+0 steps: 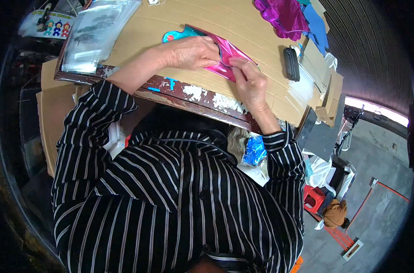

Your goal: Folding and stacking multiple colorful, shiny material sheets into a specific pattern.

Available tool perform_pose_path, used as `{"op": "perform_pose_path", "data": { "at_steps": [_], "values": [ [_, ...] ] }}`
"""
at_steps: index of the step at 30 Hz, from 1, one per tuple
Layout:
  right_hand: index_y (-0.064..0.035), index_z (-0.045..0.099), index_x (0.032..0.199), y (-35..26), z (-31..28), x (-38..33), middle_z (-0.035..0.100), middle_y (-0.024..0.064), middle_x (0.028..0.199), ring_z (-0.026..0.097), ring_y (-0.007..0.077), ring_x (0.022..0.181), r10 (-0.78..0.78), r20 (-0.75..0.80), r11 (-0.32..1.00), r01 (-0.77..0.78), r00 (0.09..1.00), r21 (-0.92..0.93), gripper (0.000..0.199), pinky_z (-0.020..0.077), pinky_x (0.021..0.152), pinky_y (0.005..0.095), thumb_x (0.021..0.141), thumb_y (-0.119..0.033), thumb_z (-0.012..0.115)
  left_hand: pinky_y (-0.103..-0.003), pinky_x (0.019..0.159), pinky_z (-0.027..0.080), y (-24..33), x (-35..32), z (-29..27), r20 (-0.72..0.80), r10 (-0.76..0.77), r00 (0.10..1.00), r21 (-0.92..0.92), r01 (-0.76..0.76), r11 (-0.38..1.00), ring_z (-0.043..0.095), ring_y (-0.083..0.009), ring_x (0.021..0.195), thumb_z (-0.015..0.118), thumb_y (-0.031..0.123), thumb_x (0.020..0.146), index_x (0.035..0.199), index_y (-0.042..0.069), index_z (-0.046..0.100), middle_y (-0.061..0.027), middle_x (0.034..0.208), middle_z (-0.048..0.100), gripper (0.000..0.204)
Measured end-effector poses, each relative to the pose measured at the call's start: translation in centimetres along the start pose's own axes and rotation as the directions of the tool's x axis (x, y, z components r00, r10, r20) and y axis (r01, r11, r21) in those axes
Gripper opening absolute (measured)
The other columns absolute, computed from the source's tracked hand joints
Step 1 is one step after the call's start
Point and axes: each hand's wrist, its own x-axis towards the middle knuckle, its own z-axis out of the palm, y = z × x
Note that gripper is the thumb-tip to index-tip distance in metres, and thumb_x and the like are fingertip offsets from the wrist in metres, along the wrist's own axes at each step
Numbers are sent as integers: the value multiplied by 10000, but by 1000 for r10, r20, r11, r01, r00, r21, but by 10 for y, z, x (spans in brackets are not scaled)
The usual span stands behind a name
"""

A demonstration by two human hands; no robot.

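Pink shiny piece (236,50): where does it lie?

"On a cardboard-topped bench (138,34), close to the middle of its worn, dark red near edge."

"What else is on the bench, biggest first?"

"Clear plastic bags (95,32) are stacked at the near left corner. Crumpled purple cloth (286,19) lies toward the far right, beside smaller blue cloth (317,29)."

"And the hands?"

"The left hand (195,52) is curled, gripping the pink shiny piece at its left part; its fingertips are partly hidden. The right hand (250,79) pinches the right part between thumb and fingers."

"Anything smaller?"

"A black oblong case (291,64), toward the right edge. Just beyond the left hand, a teal piece (185,33) shows, bearing one orange-red spot."
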Motion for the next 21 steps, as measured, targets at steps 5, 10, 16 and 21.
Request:
{"op": "perform_pose_path", "data": {
  "at_steps": [5, 10, 16, 21],
  "values": [
    [-15, 735, 954, 9, 2, -6, 752, 127, 993, 734, 274, 931, -151, 76, 982, 158, 986, -105, 171, 587, 819, 350, 801, 63, 731, -383, 878, 576, -6, -12, 2, -203, -92, 975, -160, 60, 985, 725, -284, 948, 754, 232, 899, 1063, 51, 776, -125, 1043, 764, 245],
    [-22, 732, 976, 13, -9, -6, 750, 109, 1043, 726, 262, 989, -255, 196, 934, 294, 947, -203, 231, 592, 866, 349, 753, 40, 724, -381, 828, 594, -20, -33, -1, -395, -60, 917, 1, 66, 998, 734, -270, 907, 796, 257, 874, 1012, 40, 789, -116, 987, 775, 257],
    [-31, 729, 1010, 15, -14, -10, 749, 99, 1082, 725, 257, 1019, -298, 261, 916, 352, 918, -192, 261, 596, 902, 351, 752, -3, 703, -351, 809, 598, -24, -38, 5, -499, -117, 859, 12, 142, 990, 736, -260, 894, 835, 223, 831, 1018, 33, 789, -111, 1004, 774, 270],
    [-17, 729, 1041, 12, -17, -11, 751, 108, 1112, 732, 264, 1040, -357, 296, 866, 432, 886, -252, 307, 600, 899, 354, 736, 23, 709, -349, 843, 589, -21, -42, 5, -551, -137, 823, 56, 200, 978, 724, -254, 955, 845, 216, 807, 1050, 47, 783, -101, 1046, 764, 302]
  ]
}}
